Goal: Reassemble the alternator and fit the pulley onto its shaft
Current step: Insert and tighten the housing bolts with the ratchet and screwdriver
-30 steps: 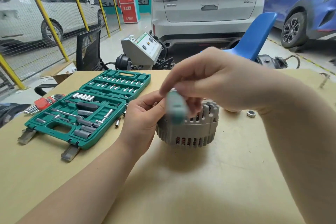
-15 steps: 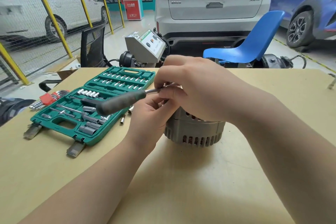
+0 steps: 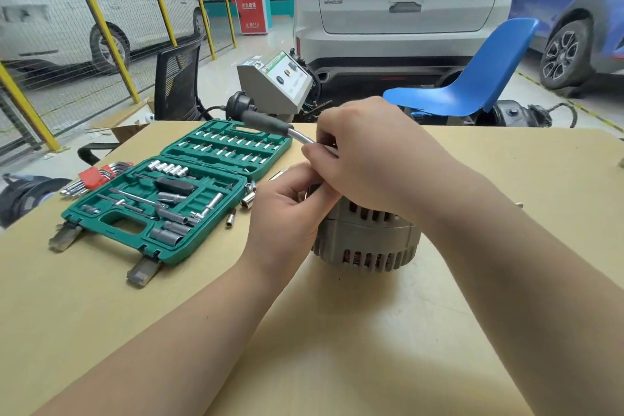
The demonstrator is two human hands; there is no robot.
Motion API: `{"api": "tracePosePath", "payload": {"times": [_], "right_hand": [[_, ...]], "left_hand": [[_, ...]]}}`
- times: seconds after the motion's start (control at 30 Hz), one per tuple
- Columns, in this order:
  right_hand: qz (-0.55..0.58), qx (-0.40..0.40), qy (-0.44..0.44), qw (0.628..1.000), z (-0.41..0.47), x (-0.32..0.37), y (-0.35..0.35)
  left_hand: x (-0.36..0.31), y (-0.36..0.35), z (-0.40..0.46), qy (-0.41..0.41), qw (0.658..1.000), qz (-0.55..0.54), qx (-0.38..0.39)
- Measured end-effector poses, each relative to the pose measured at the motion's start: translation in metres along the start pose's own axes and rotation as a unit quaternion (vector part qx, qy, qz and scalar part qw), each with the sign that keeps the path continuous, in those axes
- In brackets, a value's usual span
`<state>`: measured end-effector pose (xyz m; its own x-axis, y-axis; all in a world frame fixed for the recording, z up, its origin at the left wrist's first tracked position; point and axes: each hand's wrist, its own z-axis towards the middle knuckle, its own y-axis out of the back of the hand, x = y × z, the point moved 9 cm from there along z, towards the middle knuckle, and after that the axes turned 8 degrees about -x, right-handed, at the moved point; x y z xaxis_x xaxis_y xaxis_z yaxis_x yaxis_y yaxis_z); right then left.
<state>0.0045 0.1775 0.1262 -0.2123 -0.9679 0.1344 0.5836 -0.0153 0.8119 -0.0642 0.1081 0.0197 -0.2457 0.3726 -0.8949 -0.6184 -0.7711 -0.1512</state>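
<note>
the right hand [image 3: 364,159] has its fingers curled round the metal end of a wrench [image 3: 270,125] over the top of the alternator [image 3: 368,240]. the left hand [image 3: 287,213] grips the alternator's side. it sits on the worktop [image 3: 304,331], near a green tool box [image 3: 175,192].

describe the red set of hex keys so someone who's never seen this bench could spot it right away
Start at the open green socket case on the left side of the tan table. Just past its far left corner, near the table edge, lies the hex key set: a fan of bent silver keys in a red holder. It is the only red item on the table, outside the case.
</note>
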Motion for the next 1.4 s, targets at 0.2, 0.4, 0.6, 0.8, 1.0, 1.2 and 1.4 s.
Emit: {"api": "tracePosePath", "payload": {"times": [0.2, 0.4, 0.6, 0.8, 1.0, 1.2, 1.4], "right_hand": [[-0.008, -0.023, -0.062, 0.998, 0.003, -0.021, 0.001], [0.080, 0.076, 0.001, 0.994, 0.001, -0.018, 0.001], [0.129, 0.148, 0.058, 0.979, -0.008, -0.015, 0.013], [0.051, 0.125, 0.108, 0.985, -0.012, -0.010, 0.024], [0.037, 0.099, 0.098, 0.990, -0.011, 0.002, 0.024], [-0.029, 0.034, -0.016, 0.999, -0.002, -0.011, 0.009], [0.048, 0.050, -0.092, 0.993, -0.001, -0.029, 0.003]], "left_hand": [[-0.001, -0.002, 0.002, -0.003, 1.000, -0.013, 0.012], [-0.003, -0.001, 0.003, -0.016, 0.999, -0.002, 0.030], [-0.003, 0.000, 0.003, -0.002, 1.000, 0.001, 0.028], [-0.002, 0.000, 0.000, 0.017, 1.000, -0.004, 0.026], [0.001, 0.000, 0.000, -0.020, 0.999, 0.028, 0.035], [0.001, -0.002, 0.000, -0.025, 0.999, 0.018, 0.027], [0.002, -0.001, 0.004, -0.029, 0.999, 0.007, 0.041]]}}
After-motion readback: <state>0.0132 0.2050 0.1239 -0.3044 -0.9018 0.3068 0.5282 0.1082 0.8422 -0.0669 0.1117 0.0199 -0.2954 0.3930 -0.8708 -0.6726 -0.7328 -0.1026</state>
